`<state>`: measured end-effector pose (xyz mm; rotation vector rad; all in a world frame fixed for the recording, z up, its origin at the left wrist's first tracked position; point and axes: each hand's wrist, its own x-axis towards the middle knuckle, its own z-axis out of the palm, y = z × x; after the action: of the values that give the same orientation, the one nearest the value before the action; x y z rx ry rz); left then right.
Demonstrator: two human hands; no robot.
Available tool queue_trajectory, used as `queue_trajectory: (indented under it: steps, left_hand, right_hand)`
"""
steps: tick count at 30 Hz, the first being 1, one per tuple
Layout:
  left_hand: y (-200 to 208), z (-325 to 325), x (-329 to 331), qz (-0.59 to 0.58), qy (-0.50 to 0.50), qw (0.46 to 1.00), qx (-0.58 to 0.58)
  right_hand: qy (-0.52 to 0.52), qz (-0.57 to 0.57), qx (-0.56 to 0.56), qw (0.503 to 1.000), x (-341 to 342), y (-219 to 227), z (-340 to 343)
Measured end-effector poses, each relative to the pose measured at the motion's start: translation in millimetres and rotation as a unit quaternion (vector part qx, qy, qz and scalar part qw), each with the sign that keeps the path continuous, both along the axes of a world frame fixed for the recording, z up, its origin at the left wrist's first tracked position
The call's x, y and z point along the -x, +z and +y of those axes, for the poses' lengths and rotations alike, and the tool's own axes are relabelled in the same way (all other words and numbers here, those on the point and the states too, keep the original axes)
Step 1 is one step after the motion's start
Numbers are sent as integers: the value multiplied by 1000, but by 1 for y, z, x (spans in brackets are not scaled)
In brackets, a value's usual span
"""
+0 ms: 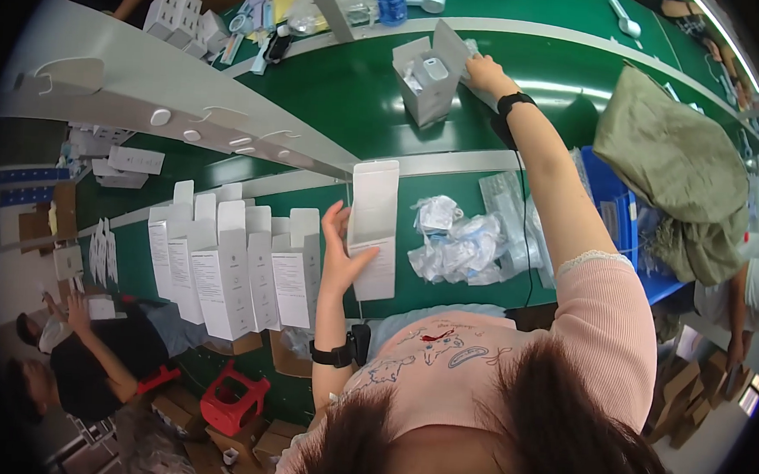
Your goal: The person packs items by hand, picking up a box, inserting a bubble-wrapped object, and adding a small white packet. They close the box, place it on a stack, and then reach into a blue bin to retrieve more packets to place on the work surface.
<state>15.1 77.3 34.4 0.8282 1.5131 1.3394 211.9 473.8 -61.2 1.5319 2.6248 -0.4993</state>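
My left hand holds a tall white carton with its top flap open, upright on the green table near me. My right hand reaches far out over the green conveyor belt and touches a clear plastic-wrapped item beside another open white carton that has a small white device in it. Both wrists wear black bands. A row of several open white cartons stands just left of my left hand.
A heap of clear plastic bags lies right of the held carton. A blue crate with an olive cloth over it sits at the right. Another person sits at the lower left beside a red stool.
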Motion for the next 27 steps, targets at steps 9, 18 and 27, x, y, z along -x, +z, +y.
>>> queue_trajectory:
  steps: [9,18,27]
  left_hand:
    - [14,28,14,386,-105,914,-63]
    - [-12,3,-11,269,26,962,-40]
    - [-37,-48,-21,308,94,928,-187]
  right_hand:
    - [-140,295,-71,942,-43,78,-83]
    - [-301,818,105,479,61,153,-280]
    - [97,397,-245,879,76,127,-348]
